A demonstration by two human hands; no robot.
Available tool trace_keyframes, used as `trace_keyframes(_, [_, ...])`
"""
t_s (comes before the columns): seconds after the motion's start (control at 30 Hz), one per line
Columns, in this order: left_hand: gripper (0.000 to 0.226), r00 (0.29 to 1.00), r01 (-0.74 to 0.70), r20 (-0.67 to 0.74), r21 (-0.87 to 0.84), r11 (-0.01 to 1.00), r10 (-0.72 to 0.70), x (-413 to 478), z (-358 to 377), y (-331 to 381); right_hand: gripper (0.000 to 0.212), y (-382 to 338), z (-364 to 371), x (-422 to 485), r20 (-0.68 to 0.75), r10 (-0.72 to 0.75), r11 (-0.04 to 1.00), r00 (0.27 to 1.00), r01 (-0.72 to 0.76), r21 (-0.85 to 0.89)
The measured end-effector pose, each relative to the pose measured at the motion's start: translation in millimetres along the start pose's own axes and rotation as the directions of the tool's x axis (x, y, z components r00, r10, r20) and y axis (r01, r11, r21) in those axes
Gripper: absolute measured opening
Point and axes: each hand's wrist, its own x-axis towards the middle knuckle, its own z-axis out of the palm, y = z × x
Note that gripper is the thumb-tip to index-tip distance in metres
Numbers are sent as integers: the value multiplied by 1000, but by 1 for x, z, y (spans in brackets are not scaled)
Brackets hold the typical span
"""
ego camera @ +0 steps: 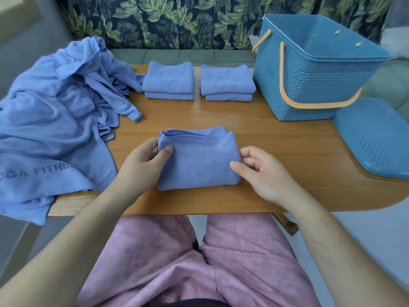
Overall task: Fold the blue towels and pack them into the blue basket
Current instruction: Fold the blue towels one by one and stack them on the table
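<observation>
Seemed at end of folding step. Pinched towel (199, 160), flat on table (265, 134), at left edge with left hand (143, 161), thumb on top; at right edge with right hand (262, 173). Called next for lifting it flat, ahead-right of grip, into basket (309, 89). Saw nothing inside; lid (374, 138) off, right of grip. Had two stacks (168, 80) ahead, unpacked.

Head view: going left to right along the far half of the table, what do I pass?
Unfolded towel pile → left folded stack → right folded stack → blue basket. Left out: the nearer folded towel, which spans both stacks.
</observation>
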Motion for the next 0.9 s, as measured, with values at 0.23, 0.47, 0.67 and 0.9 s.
trace_keyframes(0.23, [45, 992, 80, 104, -105, 991, -69, 3, -5, -6, 11, 9, 16, 5, -141, 37, 999, 989, -39, -11])
trace_keyframes(0.47, [30, 991, -124, 30, -107, 987, 127, 2, 5, -10, 32, 5, 25, 2, -271, -152, 978, 951, 104, -182])
trace_keyframes(0.67, [21, 990, -115, -58, 232, 966, 132, 8, 18, -22, 26, 7, 30, 5, -270, -113, 943, 956, 17, -333])
trace_keyframes(0.9, [45, 853, -458, 151, 674, 579, 500, -7, 34, -20, 53, -3, 44, -8, -125, -318, 608, 940, 101, -787])
